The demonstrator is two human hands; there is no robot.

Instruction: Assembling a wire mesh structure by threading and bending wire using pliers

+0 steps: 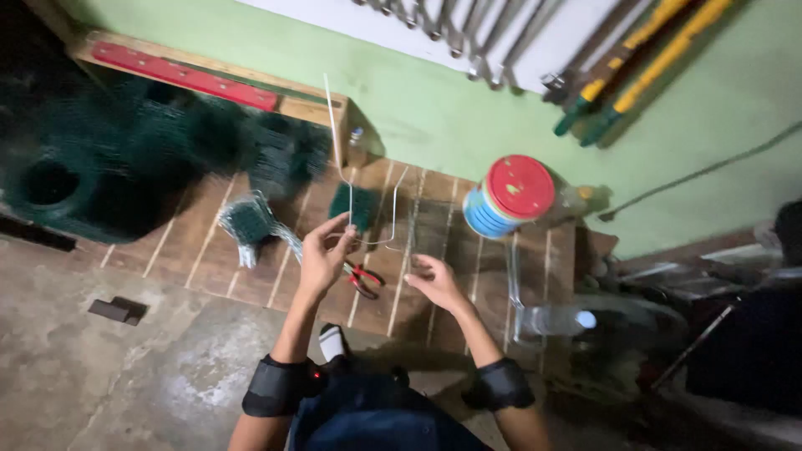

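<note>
Both forearms wear black bands. Left hand (322, 255) pinches a bent white wire (368, 209) over the wooden boards (251, 276); right hand (434, 280) curls loosely below it, near a red-lidded, blue-striped tub (510, 196).

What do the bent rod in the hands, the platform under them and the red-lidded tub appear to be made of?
The bent rod, held by the left hand with the right hand just below it, looks like bare metal wire: thin, pale, holding sharp bends. The platform looks like unfinished wood: brown slats with gaps. The red-lidded tub is probably plastic, with a smooth, evenly coloured lid.
</note>
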